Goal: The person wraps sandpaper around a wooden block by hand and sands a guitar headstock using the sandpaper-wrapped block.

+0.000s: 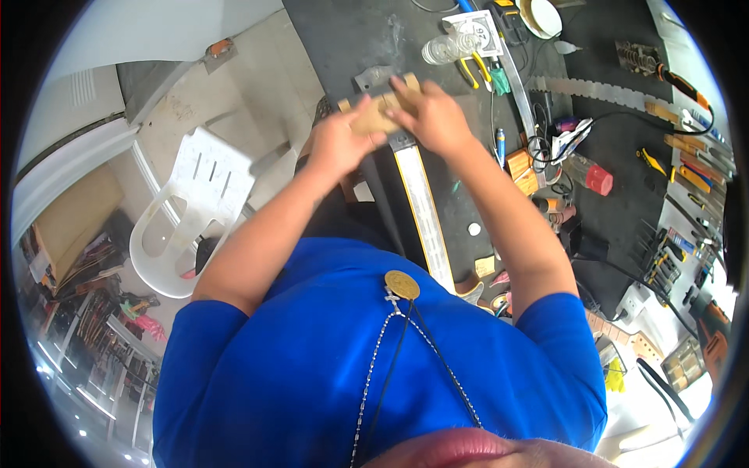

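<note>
A tan flat piece (373,118), perhaps wood or sandpaper, lies between my two hands above a dark metal vise (374,76) at the bench edge. My left hand (341,147) has its fingers closed on the near left side of the piece. From the right, my right hand (437,118) grips its other side, thumb bent against it. Light wooden bits show beyond my fingers, and I cannot tell whether they belong to the same piece. A long white bar with yellow edges (424,210) runs from below my hands toward my body.
Pliers with yellow handles (468,74), a clear coiled plastic thing (449,51) and a metal straightedge (519,86) lie farther right on the dark bench. Beyond them are a saw-toothed strip (597,87) and a red-capped bottle (597,179). On the left stands a white plastic chair (199,195).
</note>
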`<state>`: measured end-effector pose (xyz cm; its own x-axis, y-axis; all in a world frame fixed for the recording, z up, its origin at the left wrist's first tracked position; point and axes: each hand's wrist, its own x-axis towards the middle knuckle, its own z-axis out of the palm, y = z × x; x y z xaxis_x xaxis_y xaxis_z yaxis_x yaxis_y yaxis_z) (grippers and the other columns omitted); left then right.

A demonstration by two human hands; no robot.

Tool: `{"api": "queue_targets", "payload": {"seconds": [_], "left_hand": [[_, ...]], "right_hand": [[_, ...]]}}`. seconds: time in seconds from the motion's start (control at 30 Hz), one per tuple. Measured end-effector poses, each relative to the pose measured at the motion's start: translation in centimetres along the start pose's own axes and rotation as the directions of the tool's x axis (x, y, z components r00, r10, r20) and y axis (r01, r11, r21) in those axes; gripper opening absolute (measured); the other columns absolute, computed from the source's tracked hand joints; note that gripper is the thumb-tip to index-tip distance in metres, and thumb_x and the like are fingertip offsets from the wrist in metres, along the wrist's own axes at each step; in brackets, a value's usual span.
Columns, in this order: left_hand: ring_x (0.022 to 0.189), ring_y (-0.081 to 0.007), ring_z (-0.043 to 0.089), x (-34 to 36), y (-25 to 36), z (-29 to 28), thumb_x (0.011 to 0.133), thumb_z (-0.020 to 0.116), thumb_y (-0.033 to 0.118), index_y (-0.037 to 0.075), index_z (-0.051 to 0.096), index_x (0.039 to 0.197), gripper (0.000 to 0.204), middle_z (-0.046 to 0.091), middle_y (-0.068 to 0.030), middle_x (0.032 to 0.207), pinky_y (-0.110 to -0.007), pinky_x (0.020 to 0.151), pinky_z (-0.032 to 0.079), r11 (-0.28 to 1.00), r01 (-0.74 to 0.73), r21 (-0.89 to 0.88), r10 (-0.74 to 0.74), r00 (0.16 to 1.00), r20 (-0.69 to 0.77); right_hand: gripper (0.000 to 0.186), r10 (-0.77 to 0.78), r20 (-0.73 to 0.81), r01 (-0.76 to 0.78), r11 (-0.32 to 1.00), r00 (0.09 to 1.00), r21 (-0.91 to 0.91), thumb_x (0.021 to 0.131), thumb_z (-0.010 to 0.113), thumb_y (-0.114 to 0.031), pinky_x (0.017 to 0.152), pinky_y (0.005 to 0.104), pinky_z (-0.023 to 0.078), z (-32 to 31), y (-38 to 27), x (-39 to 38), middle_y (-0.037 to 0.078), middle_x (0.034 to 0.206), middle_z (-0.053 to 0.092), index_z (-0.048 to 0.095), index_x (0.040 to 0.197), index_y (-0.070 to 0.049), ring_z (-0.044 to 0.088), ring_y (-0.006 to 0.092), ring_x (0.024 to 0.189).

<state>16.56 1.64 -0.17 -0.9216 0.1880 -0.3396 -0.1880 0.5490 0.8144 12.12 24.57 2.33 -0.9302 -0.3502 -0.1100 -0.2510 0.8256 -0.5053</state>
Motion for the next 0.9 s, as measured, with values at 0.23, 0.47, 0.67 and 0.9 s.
{"api": "queue_targets", "payload": {"seconds": [0.23, 0.47, 0.67, 0.9], "left_hand": [[0.108, -0.0284, 0.078, 0.7, 0.0, -0.5, 0.083, 0.094, 0.031, 0.009, 0.059, 0.155, 0.083, 0.079, -0.0214, 0.115, -0.039, 0.095, 0.059, 0.995, 0.060, -0.084, -0.063, 0.998, -0.028], [0.088, -0.0191, 0.076, 2.4, 0.7, -1.1, 0.086, 0.093, 0.028, 0.010, 0.059, 0.155, 0.079, 0.081, -0.0118, 0.102, -0.035, 0.085, 0.061, 0.969, 0.103, -0.225, -0.106, 0.994, -0.003], [0.099, -0.0278, 0.078, 0.2, -0.6, 0.3, 0.085, 0.093, 0.033, 0.009, 0.059, 0.154, 0.081, 0.080, -0.0188, 0.106, -0.038, 0.095, 0.059, 0.994, 0.028, -0.108, -0.033, 0.998, -0.048], [0.086, -0.0080, 0.067, 3.5, 0.0, -1.2, 0.084, 0.095, 0.035, 0.006, 0.058, 0.156, 0.085, 0.082, -0.0102, 0.100, -0.030, 0.079, 0.059, 0.966, 0.032, -0.258, -0.040, 0.999, -0.025]], "right_hand": [[0.063, 0.049, 0.037, -0.048, 0.998, 0.998, -0.037, 0.097, 0.070, -0.057, 0.089, 0.0496, 0.059, 0.6, -0.5, 1.6, 0.022, 0.111, 0.067, 0.063, 0.152, -0.026, 0.073, 0.0410, 0.099], [0.062, 0.008, 0.019, -0.008, 1.000, 1.000, -0.010, 0.097, 0.072, -0.054, 0.090, 0.0504, 0.059, 0.7, 0.7, 3.2, 0.020, 0.106, 0.066, 0.065, 0.151, -0.025, 0.072, 0.0393, 0.101], [0.061, 0.042, 0.034, -0.042, 0.999, 0.999, 0.011, 0.097, 0.072, -0.054, 0.089, 0.0499, 0.058, 1.1, 0.3, 0.7, 0.021, 0.108, 0.066, 0.064, 0.151, -0.026, 0.071, 0.0400, 0.100], [0.063, 0.017, 0.001, -0.017, 0.999, 1.000, -0.038, 0.097, 0.069, -0.059, 0.089, 0.0472, 0.059, 1.3, 1.4, 4.1, 0.017, 0.108, 0.067, 0.064, 0.151, -0.028, 0.072, 0.0381, 0.100]]}}
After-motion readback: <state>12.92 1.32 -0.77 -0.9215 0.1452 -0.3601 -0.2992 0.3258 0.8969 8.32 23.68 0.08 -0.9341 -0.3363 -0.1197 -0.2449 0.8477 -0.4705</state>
